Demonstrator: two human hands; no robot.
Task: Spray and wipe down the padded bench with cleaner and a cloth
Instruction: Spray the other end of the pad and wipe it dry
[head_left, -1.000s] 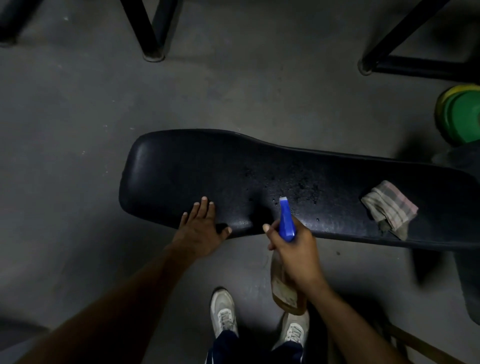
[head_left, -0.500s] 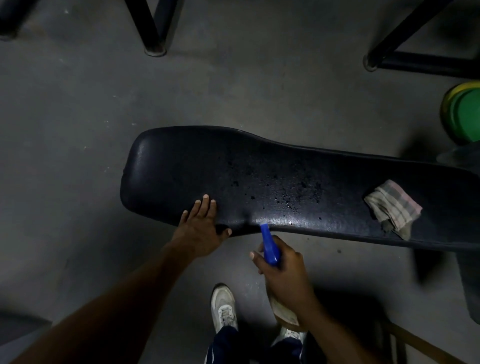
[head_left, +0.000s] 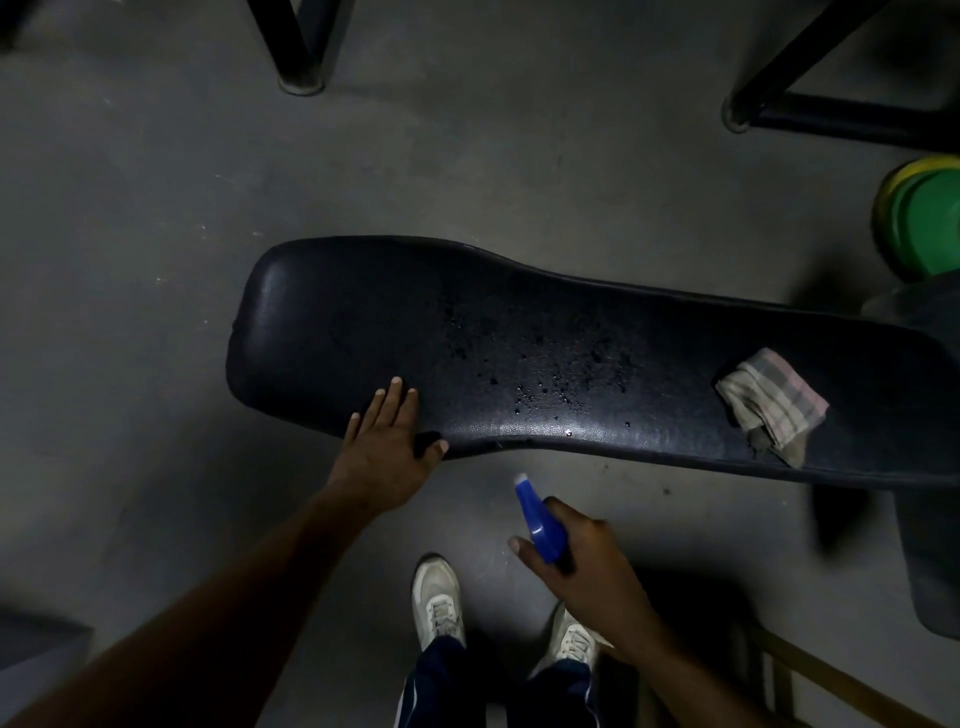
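The left hand (head_left: 387, 447) lies flat, fingers spread, on the near edge of the bench (head_left: 363, 332). The right hand (head_left: 587, 566) grips the spray bottle (head_left: 540, 522) just off that edge. Droplets (head_left: 550, 374) speckle the pad's middle; the cloth (head_left: 771, 402) lies crumpled toward its right end.

The spray bottle (head_left: 540, 525) shows only its blue head; the right hand (head_left: 582, 566) hides its body. The padded bench (head_left: 363, 332) runs off the right picture edge, as do the green and yellow discs (head_left: 924, 218); the bench's legs stay hidden
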